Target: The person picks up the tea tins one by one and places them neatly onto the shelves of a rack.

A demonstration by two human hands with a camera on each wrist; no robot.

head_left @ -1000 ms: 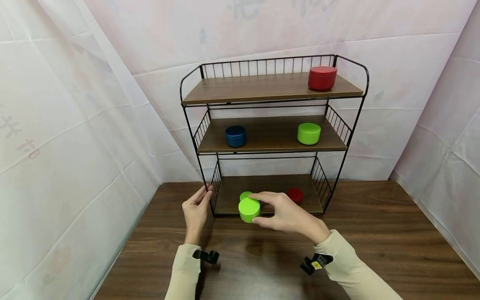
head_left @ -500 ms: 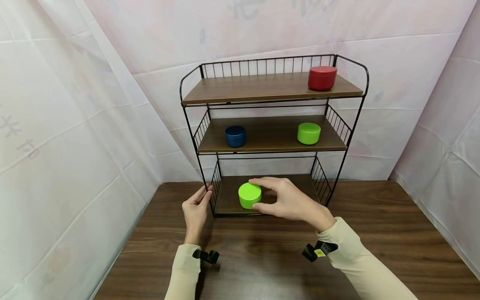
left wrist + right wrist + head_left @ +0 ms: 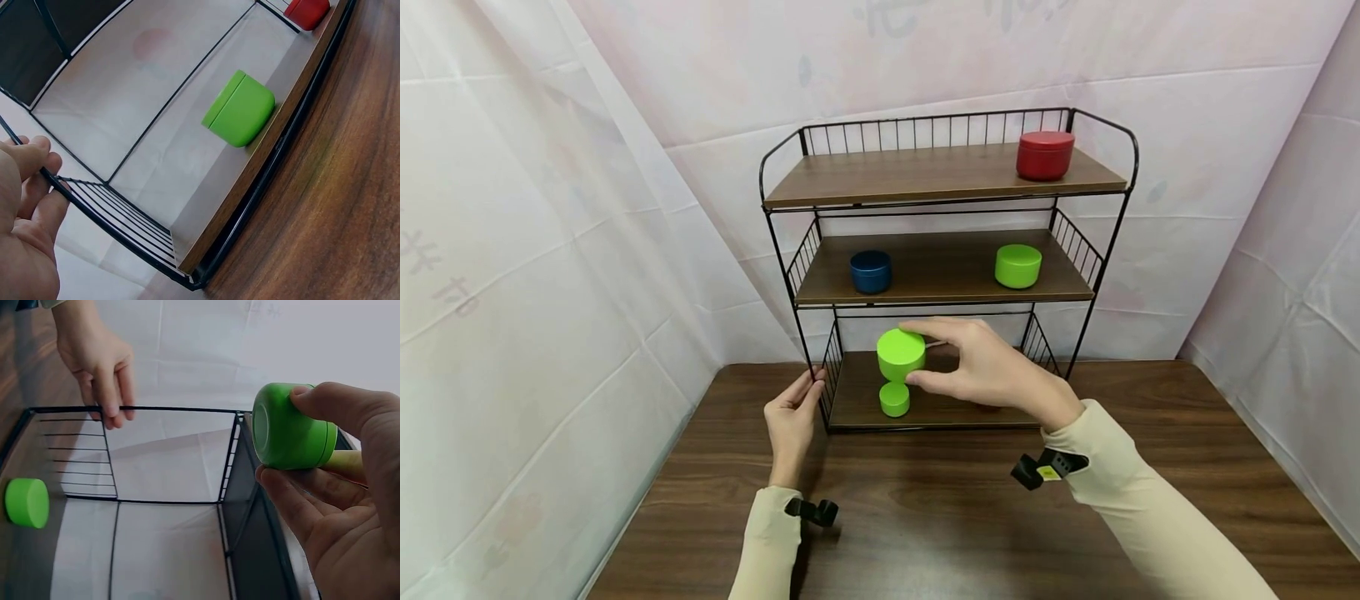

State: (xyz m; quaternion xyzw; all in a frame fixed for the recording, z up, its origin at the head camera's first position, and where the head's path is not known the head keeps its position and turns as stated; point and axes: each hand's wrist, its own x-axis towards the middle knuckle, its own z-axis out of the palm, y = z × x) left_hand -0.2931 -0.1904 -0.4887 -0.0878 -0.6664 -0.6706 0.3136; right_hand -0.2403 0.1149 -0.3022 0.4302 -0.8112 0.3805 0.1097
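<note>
My right hand [image 3: 992,367] grips a round green tin [image 3: 901,354] between thumb and fingers, held up before the rack's lower opening. In the right wrist view the tin [image 3: 290,428] shows its base and lid seam. A smaller green tin [image 3: 894,399] stands on the bottom shelf, just below the held one. My left hand [image 3: 792,425] pinches the left front post of the black wire rack [image 3: 781,250]; the left wrist view shows these fingers [image 3: 47,212] around the wire. A red tin [image 3: 307,12] on the bottom shelf is mostly hidden behind my right hand in the head view.
A blue tin [image 3: 871,272] and another green tin [image 3: 1017,267] stand on the middle shelf [image 3: 943,267]. On the top shelf [image 3: 910,175] a larger red tin [image 3: 1045,156] sits at the right. The rack stands on a wooden table [image 3: 925,517], with white cloth [image 3: 550,250] around it.
My right hand has raised the green tin from in front of the bottom shelf's edge, uncovering the smaller green tin. My left hand stays on the post.
</note>
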